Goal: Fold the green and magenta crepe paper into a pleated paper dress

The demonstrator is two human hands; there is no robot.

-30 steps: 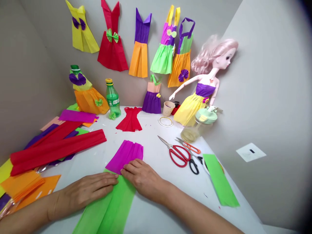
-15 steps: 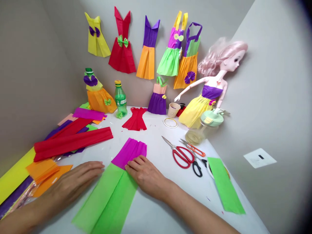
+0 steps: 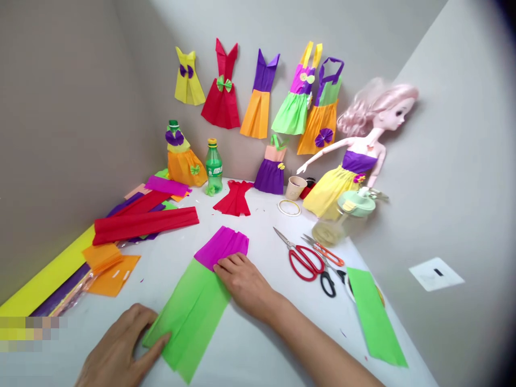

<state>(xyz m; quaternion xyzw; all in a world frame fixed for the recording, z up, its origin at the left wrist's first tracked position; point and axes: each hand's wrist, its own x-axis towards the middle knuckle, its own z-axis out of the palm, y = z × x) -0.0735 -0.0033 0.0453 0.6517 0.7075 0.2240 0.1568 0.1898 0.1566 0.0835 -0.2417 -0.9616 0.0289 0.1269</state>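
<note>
A paper dress lies slantwise on the table, with a magenta top [image 3: 221, 244] and a long pleated green skirt [image 3: 193, 306]. My right hand [image 3: 245, 282] is on its right side where the two colours meet, fingers closed together and pressed on the paper. At the lower left, my left hand [image 3: 124, 344] grips the skirt's left edge near the hem, the thumb over the green paper. The fingertips beneath that edge are partly hidden.
Red-handled scissors [image 3: 305, 262], black-handled scissors [image 3: 328, 282] and a green paper strip [image 3: 374, 317] lie to the right. Coloured paper, including a red strip [image 3: 145, 224], is heaped left. A small red dress [image 3: 236, 198], a bottle [image 3: 214, 169] and a doll [image 3: 363, 140] are behind.
My left hand has moved down toward me from beside the dress and taken hold of the skirt's lower left edge. The skirt's hem has shifted and narrowed. My right hand stays at the waist.
</note>
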